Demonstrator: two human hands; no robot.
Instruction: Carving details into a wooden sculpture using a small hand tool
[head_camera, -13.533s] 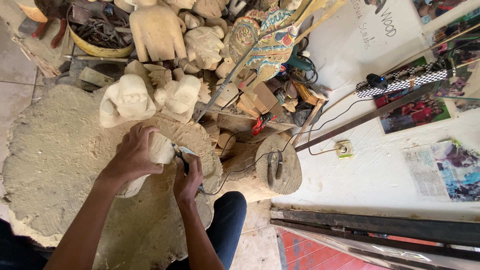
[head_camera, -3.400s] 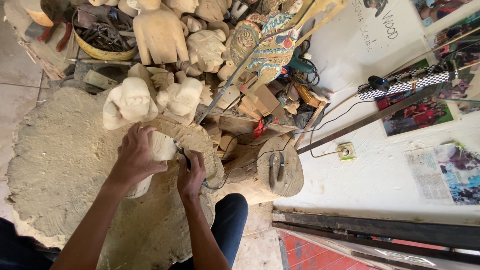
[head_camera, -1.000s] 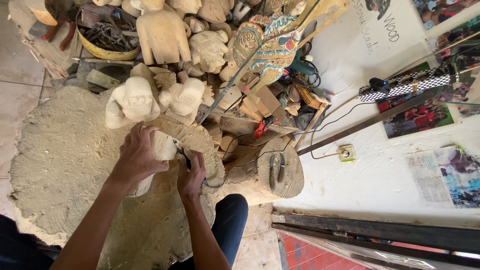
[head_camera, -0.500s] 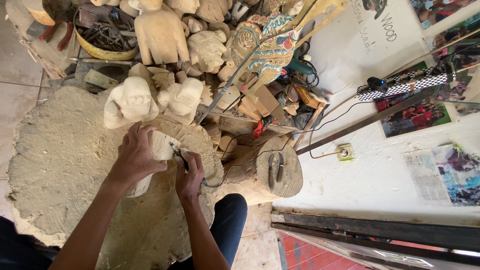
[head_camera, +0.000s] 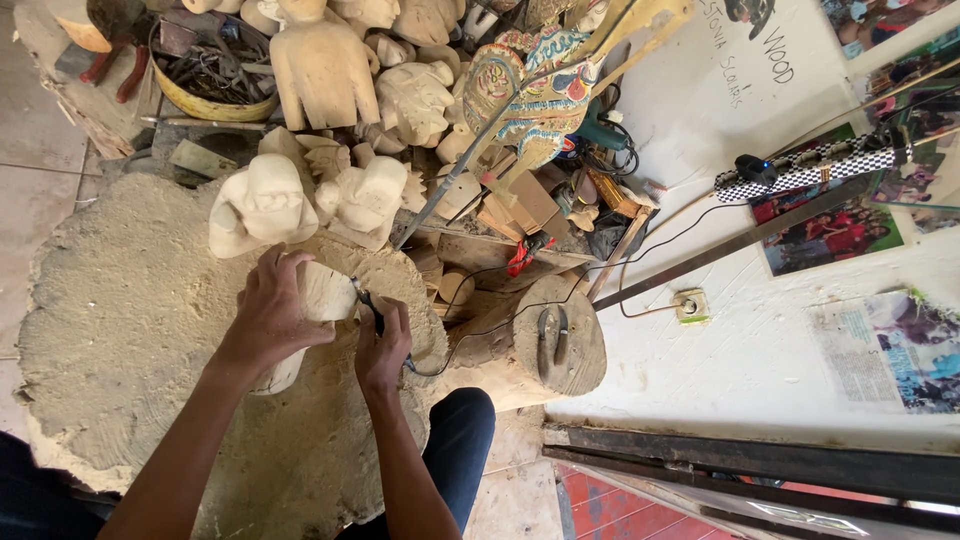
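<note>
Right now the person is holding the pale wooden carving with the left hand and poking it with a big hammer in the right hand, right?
Not quite. The left hand does grip the pale wooden carving, but the right hand holds a thin dark corded tool, not a big hammer, with its tip at the carving. The head view shows this.

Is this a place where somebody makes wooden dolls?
Probably yes, a woodcarving workshop. Unpainted carved figures stand about, the left hand holds a wood piece and the right hand a carving tool, over sawdust.
</note>
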